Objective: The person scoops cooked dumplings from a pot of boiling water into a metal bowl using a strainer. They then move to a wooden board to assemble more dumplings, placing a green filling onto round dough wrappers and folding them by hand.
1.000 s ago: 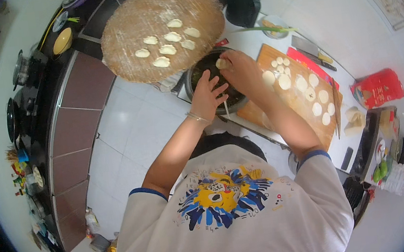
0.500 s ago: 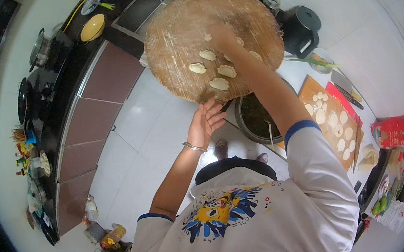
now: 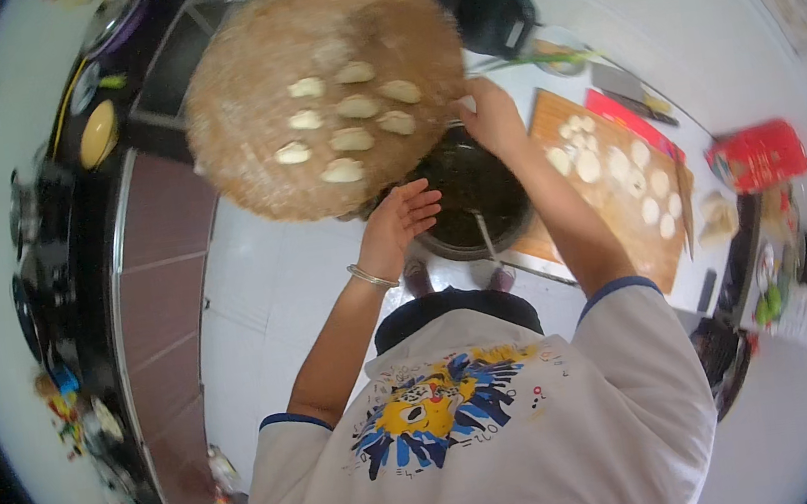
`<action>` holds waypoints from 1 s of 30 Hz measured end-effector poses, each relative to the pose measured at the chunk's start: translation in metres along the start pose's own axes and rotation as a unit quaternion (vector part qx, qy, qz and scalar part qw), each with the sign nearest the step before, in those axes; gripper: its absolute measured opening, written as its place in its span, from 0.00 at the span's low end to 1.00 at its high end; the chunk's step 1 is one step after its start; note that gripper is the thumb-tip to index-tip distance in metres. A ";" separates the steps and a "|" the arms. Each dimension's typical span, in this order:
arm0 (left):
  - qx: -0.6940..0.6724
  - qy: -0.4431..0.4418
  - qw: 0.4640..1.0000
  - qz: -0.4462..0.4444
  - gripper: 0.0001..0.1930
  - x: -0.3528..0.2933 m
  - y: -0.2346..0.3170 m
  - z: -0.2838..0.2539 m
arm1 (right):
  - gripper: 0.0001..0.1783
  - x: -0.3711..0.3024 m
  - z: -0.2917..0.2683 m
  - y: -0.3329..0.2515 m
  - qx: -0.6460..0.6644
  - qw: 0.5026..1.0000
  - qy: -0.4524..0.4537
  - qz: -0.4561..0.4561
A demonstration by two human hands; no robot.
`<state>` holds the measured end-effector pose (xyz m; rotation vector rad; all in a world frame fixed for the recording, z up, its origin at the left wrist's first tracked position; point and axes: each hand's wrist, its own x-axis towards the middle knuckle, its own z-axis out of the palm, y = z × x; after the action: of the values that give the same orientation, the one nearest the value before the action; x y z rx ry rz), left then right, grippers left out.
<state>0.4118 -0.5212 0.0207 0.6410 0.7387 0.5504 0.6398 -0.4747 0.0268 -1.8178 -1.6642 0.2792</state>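
Several pale crescent dumplings [image 3: 356,108] lie in loose rows on a large round, floured wooden board [image 3: 250,64] at the upper left. Below the board's near edge, my left hand [image 3: 400,220] is open and holds nothing, its fingers stretched toward the right. A bracelet circles that wrist. My right hand [image 3: 493,118] is at the board's right edge with its fingers curled. Something pale shows by its fingertips, too blurred to name. Between and below my hands stands a dark round pot [image 3: 524,227] of dark green filling with a pale-handled utensil [image 3: 484,234] in it.
Right of the pot, a wooden cutting board [image 3: 639,238] carries round dough wrappers [image 3: 587,166] and small dough pieces. A knife [image 3: 658,108] and red packet [image 3: 769,155] lie beyond. A black kettle [image 3: 494,1] stands behind. At left runs a dark counter with a yellow bowl [image 3: 97,134].
My right hand has moved from over the dumplings to the board's right edge. The head view has shifted, so board and dumplings appear farther left. My left hand stays open below the board.
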 end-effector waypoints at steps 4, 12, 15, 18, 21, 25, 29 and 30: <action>0.048 -0.059 0.997 -0.026 0.25 0.023 -0.029 0.045 | 0.14 -0.100 -0.037 0.066 0.012 0.990 0.045 0.130; 0.195 -0.077 0.976 -0.066 0.16 0.061 -0.106 0.149 | 0.13 -0.239 -0.081 0.181 -0.051 0.956 0.044 0.286; 0.224 -0.069 0.970 -0.073 0.15 0.064 -0.135 0.178 | 0.12 -0.241 -0.075 0.204 -0.050 0.967 -0.004 0.251; 0.218 -0.049 0.971 -0.078 0.15 0.062 -0.159 0.191 | 0.12 -0.226 -0.056 0.216 -0.052 0.977 -0.016 0.208; 0.234 -0.006 0.969 -0.081 0.15 0.050 -0.167 0.200 | 0.14 -0.210 -0.036 0.223 -0.083 0.963 -0.031 0.255; 0.200 0.059 0.976 -0.059 0.15 0.029 -0.175 0.193 | 0.14 -0.193 -0.041 0.215 -0.164 0.959 -0.038 0.230; 0.185 0.099 0.976 -0.053 0.16 0.013 -0.179 0.191 | 0.11 -0.165 -0.018 0.259 -0.158 0.986 0.017 0.060; 0.185 0.114 0.975 -0.053 0.16 0.010 -0.180 0.190 | 0.11 -0.158 -0.019 0.262 -0.163 0.986 -0.019 0.043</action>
<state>0.6025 -0.7001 -0.0011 0.8856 1.1007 0.3938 0.8350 -0.6265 -0.1539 -2.1387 -1.7404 0.0807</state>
